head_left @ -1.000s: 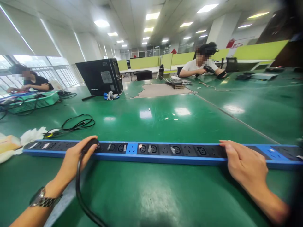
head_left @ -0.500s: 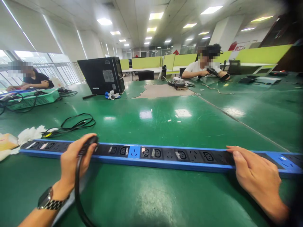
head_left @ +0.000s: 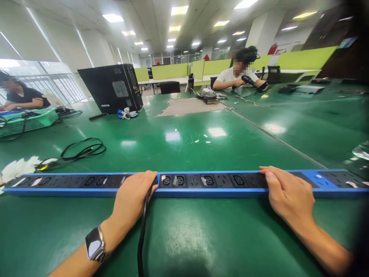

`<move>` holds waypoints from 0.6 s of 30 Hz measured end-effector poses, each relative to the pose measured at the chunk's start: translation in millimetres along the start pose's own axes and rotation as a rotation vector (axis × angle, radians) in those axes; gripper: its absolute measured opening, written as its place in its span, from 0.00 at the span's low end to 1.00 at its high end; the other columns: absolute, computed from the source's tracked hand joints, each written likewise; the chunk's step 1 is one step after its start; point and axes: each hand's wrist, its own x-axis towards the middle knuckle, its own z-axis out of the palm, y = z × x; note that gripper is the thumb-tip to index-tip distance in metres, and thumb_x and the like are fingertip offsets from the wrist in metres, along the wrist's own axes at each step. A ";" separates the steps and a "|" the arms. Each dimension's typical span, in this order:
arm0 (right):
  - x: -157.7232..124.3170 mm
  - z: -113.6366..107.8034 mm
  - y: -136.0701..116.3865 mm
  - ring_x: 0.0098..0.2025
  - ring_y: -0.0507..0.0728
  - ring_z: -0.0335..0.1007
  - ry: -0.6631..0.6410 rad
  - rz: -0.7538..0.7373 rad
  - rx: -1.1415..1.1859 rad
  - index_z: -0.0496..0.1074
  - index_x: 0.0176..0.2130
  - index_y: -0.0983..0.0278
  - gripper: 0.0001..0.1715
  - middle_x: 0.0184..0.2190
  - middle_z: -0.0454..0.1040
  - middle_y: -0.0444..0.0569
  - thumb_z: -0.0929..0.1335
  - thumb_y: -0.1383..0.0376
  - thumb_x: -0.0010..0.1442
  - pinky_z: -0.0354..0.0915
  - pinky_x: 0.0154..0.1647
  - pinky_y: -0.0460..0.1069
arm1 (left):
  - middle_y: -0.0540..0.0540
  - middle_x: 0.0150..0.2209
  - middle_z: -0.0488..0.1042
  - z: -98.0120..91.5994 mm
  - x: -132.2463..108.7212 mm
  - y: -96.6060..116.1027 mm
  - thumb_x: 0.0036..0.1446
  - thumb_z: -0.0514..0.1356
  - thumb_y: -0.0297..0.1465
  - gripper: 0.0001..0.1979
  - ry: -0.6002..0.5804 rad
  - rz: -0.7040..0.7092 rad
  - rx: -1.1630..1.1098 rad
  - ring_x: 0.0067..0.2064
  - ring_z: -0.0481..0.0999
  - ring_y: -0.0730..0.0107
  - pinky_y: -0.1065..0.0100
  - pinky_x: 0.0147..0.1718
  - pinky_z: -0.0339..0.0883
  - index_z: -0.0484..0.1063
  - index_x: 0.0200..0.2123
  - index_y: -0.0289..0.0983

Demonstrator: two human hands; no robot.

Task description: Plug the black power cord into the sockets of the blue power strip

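Note:
A long blue power strip (head_left: pixel 201 181) with black sockets lies across the green table (head_left: pixel 187 238) in front of me. My left hand (head_left: pixel 132 196), a watch on its wrist, is closed round a black plug whose cable (head_left: pixel 141 242) runs back toward me. The plug sits over the strip near its blue middle section. My right hand (head_left: pixel 285 194) lies flat on the strip further right, fingers stretched out and together, pressing on the black sockets.
A coiled black cable (head_left: pixel 80 151) and white cloth (head_left: pixel 17 167) lie at the left. A black computer case (head_left: pixel 112 88) stands behind. A green basket (head_left: pixel 25 121) sits far left. Two other people sit at the table's far sides.
My left hand has carried the plug to the right along the strip, from the left sockets to near the blue middle section. My right hand has stayed on the strip.

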 end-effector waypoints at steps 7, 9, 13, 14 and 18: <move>0.3 -2.2 -3.8 0.48 0.60 0.75 0.003 0.011 0.045 0.76 0.39 0.61 0.27 0.41 0.81 0.51 0.54 0.54 0.66 0.61 0.49 0.55 | 0.44 0.43 0.80 5.2 39.8 51.0 0.66 0.55 0.38 0.15 0.208 -0.042 -0.166 0.41 0.80 0.63 0.66 0.43 0.72 0.70 0.51 0.38; -0.1 -2.7 -3.8 0.49 0.60 0.74 0.009 0.011 0.065 0.76 0.39 0.61 0.26 0.42 0.81 0.50 0.55 0.55 0.66 0.60 0.50 0.55 | 0.44 0.39 0.81 17.8 53.9 69.1 0.67 0.53 0.39 0.15 0.064 0.027 -0.166 0.37 0.80 0.63 0.66 0.38 0.73 0.72 0.49 0.37; -0.7 -3.9 -4.4 0.50 0.60 0.74 -0.002 0.011 0.094 0.76 0.39 0.60 0.24 0.43 0.81 0.50 0.56 0.56 0.67 0.60 0.51 0.56 | 0.44 0.34 0.80 36.4 66.9 87.9 0.67 0.52 0.39 0.14 -0.079 0.025 -0.052 0.33 0.78 0.62 0.65 0.31 0.70 0.72 0.45 0.38; -0.7 -4.4 -4.9 0.50 0.60 0.74 -0.002 0.014 0.099 0.76 0.39 0.60 0.24 0.43 0.81 0.50 0.56 0.56 0.67 0.60 0.51 0.56 | 0.44 0.34 0.80 37.9 67.3 88.7 0.66 0.53 0.38 0.13 -0.100 0.046 -0.028 0.33 0.78 0.62 0.65 0.31 0.70 0.72 0.44 0.38; 0.0 -6.6 -7.5 0.50 0.60 0.74 0.000 0.029 0.120 0.76 0.39 0.60 0.23 0.43 0.81 0.50 0.56 0.56 0.67 0.59 0.51 0.56 | 0.42 0.38 0.80 35.2 64.3 84.3 0.66 0.53 0.35 0.11 -0.134 0.181 -0.058 0.40 0.78 0.59 0.62 0.37 0.72 0.73 0.43 0.37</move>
